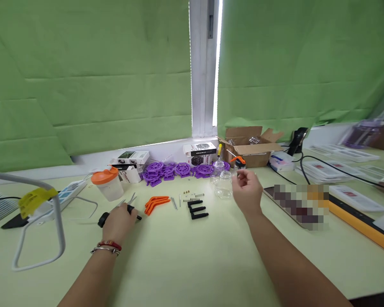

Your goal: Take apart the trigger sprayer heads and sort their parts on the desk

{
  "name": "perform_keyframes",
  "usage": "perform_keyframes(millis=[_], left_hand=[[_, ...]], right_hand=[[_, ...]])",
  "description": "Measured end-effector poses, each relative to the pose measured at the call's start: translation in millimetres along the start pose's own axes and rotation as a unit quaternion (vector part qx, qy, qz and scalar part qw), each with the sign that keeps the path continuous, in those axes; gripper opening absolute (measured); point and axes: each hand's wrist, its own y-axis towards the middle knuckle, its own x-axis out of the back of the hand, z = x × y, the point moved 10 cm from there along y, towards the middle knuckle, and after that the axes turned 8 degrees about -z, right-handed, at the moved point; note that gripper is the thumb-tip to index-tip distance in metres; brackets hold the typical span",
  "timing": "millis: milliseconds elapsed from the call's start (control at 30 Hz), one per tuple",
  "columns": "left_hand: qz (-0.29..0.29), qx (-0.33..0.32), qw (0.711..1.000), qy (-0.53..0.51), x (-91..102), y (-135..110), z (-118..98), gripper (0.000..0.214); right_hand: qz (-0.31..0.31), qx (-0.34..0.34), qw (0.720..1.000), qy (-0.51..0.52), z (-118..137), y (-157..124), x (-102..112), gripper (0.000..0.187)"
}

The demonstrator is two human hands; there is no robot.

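Well, from where I'm standing the two hands sit far apart on the pale green tabletop (176,260), each with its own business. The left hand (119,221) is palm-down over black-handled tools with slender silver tips (103,219); its fingers bend down around them, though I can't tell whether they truly grip or merely rest. Those tips poke out beyond the knuckles, pointing away from the person and leaning rightward. The right hand (247,192) is curled up narrow, thumb and forefinger nearly meeting, and whether something tiny is pinched there I can't make out. Just to its left stands a clear, wide-mouthed, rounded jar (224,187); the hand overlaps its edge from here, so touching or merely beside is hard to say. What counts is how things lie between the hands: three slim black plastic pieces (198,209) are set one below another, long axes running left to right with a slight upward slant, nearer the right hand than the left. Angular bright-orange plastic levers (156,204) lie just right of the left hand, clearly closer to it. Between levers and black pieces come thin silver metal pins (174,203) and small coiled metal springs (199,195). Behind everything, purple plastic round-framed parts (182,169) line the back.
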Motion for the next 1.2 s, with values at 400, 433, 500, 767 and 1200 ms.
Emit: perform_keyframes(millis=[400,433,500,767,1200], left_hand=[[0.002,0.017,0.999,0.039,1.4,-4,3,0.041],[0.001,0.016,0.999,0.036,1.4,-4,3,0.042],[0.002,0.012,1.000,0.029,0.3,-5,2,0.042],[0.009,-0.010,0.999,0.034,-6.0,-7,2,0.043],[0.014,0.048,0.998,0.036,-4.2,-4,18,0.041]], right_hand=[[-0.055,-0.066,0.974,-0.212,-86,47,29,0.038],[-0.034,-0.072,0.972,-0.220,-87,53,25,0.037],[0.027,-0.079,0.965,-0.250,-86,68,10,0.040],[0.323,0.008,0.864,-0.386,-89,111,-82,0.041],[0.277,0.033,0.885,-0.372,-73,124,-85,0.033]])
